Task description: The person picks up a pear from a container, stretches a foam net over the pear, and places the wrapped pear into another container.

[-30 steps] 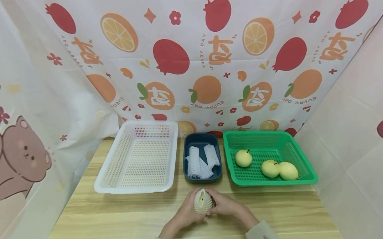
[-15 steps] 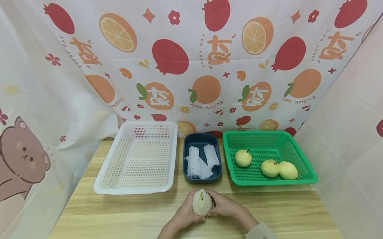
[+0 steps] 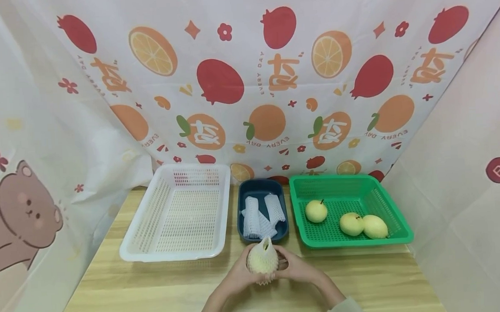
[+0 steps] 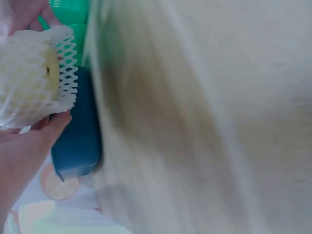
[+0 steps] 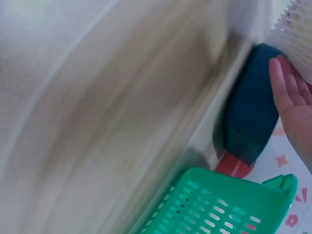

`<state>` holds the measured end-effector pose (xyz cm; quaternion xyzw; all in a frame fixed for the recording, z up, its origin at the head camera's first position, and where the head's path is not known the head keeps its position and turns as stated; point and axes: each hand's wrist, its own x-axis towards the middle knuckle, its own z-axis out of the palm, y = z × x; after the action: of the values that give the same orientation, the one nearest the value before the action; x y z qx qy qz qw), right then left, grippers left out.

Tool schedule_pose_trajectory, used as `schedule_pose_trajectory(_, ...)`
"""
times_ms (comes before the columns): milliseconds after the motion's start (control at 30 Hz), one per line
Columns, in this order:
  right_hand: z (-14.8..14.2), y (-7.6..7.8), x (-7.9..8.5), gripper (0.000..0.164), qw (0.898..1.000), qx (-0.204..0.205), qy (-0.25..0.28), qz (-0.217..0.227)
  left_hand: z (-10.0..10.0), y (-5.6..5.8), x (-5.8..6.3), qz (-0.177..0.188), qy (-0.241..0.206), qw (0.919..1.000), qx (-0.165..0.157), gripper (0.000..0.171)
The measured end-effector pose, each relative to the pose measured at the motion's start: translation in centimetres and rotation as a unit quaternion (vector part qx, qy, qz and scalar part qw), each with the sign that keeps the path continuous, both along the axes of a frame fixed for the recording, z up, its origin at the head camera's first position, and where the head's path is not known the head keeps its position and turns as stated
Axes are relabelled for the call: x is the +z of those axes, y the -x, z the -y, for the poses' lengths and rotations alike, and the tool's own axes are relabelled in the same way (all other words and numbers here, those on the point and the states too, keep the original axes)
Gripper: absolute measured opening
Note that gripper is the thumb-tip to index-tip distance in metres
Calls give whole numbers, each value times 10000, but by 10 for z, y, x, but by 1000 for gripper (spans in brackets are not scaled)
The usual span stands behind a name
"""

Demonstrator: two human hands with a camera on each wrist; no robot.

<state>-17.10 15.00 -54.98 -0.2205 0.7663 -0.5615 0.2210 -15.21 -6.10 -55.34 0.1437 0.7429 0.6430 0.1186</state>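
A pale yellow pear in a white foam net sleeve [image 3: 263, 260] is held between both hands above the table, in front of the dark blue box. My left hand [image 3: 238, 273] grips its left side, and my right hand [image 3: 298, 269] holds the right side, thumbs at the near side. The sleeve's loose end sticks out past the pear; in the left wrist view the pear's dark stem spot [image 4: 48, 71] shows inside that end. Right-hand fingers [image 5: 279, 80] lie along the netting in the right wrist view.
Behind the hands, the dark blue box [image 3: 241, 224] contains several white foam sleeves [image 3: 251, 216]. A white basket [image 3: 130, 248] stands to its left. On its right, a green basket [image 3: 356, 242] holds 3 bare pears [image 3: 316, 211]. Printed curtain [image 3: 224, 41] hangs behind.
Both hands have lifted the sleeved pear slightly and tipped it, so the sleeve's loose end points farther toward the blue box. The head view has tilted up a little.
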Motion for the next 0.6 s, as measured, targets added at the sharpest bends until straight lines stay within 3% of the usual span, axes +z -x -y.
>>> schedule_pose_trajectory(333,10,-9,52,69,9973,-411,476,-390,-6,-1,31,655,-720,9933,623,77)
schedule_pose_trajectory(600,21,-11,74,75,9945,-834,518,-368,-9,12,44,966,-1844,9773,399,62)
